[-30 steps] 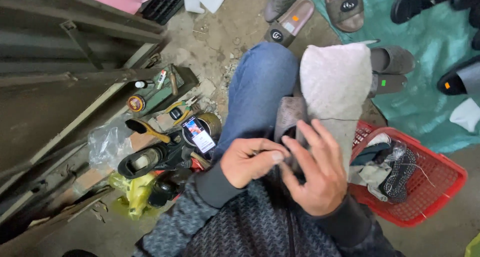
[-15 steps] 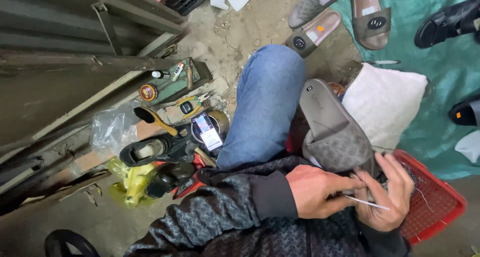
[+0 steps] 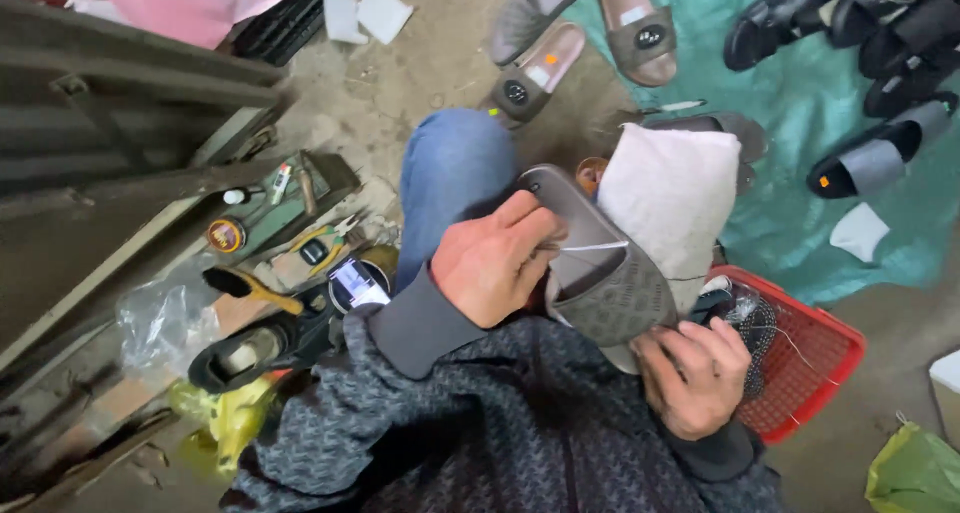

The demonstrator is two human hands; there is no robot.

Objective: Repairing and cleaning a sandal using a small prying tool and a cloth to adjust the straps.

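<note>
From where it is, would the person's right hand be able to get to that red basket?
Probably yes. The right hand grips the grey slipper just beside the red basket, with nothing between them, though it would have to let go first.

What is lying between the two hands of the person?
In the head view, the grey slipper lies between the left hand and the right hand, and a white thread runs across its strap.
</note>
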